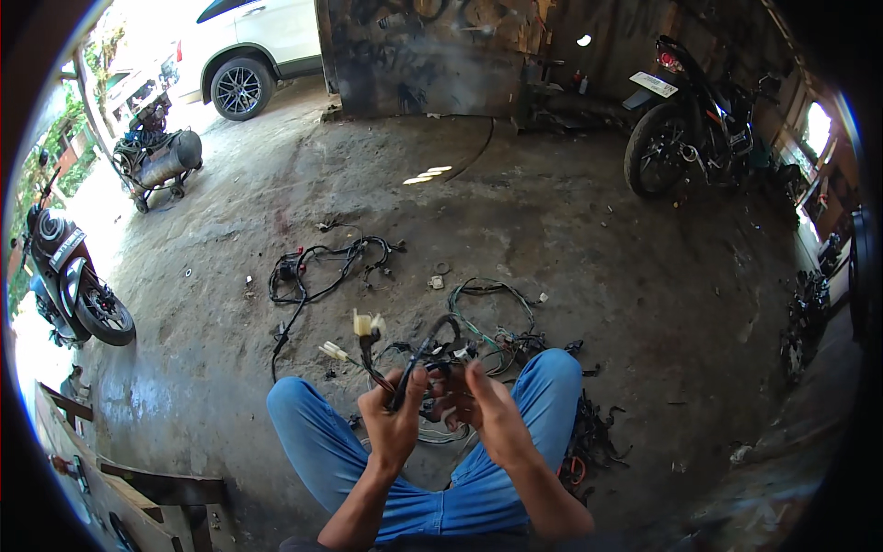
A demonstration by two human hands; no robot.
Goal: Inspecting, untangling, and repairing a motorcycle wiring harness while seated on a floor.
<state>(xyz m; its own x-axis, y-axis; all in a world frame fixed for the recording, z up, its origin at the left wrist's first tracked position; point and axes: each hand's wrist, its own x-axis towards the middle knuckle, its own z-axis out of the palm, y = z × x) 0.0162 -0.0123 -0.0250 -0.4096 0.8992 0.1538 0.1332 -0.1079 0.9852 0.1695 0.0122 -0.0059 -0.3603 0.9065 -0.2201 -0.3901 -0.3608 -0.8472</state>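
Observation:
Between my bent knees in blue jeans, my left hand [394, 419] is closed on a dark wiring harness [427, 342], with cream plastic connectors [366, 324] sticking up above it. My right hand [492, 423] is closed on the harness's dark wires just to the right, thumb raised; some of its fingertips are hidden among them. A black cable loom [303, 296] lies on the floor ahead on the left. A loop of green wires [487, 283] lies ahead on the right, and more tangled dark wiring [598, 432] lies beside my right knee with orange-handled tool [574, 469].
Motorcycles stand at left [97, 308] and back right [658, 147] on the concrete floor [699, 368]. An air compressor [166, 161] and white car [258, 46] are at back left. A wooden frame [147, 483] is at lower left, dark parts [805, 313] along the right wall.

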